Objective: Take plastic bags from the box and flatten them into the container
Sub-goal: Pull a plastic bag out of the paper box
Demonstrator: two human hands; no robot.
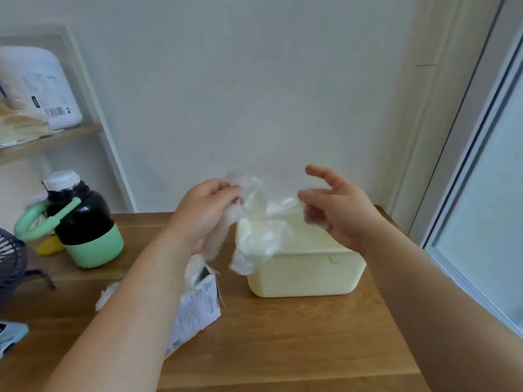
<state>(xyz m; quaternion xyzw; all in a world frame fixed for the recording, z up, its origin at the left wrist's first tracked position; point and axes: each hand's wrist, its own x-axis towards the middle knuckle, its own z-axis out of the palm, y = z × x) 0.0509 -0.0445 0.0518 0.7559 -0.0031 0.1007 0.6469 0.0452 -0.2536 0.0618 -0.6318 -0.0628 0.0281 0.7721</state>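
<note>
A thin clear plastic bag (264,219) hangs crumpled above the pale yellow container (305,275) on the wooden table. My left hand (205,212) grips the bag's left part, with more plastic trailing down from the fist toward the white printed box (198,309), which lies under my left forearm. My right hand (336,206) pinches the bag's right edge between thumb and middle fingers, index finger raised. The bag covers part of the container's top left corner. Another scrap of plastic (106,295) lies left of my forearm.
A black and mint green jug (83,222) with a green handle stands at the table's left, a yellow thing beside it. A dark fan (11,267) sits at the far left edge. Shelves with packages rise behind. A wall is close behind the table, and a glass door stands at the right.
</note>
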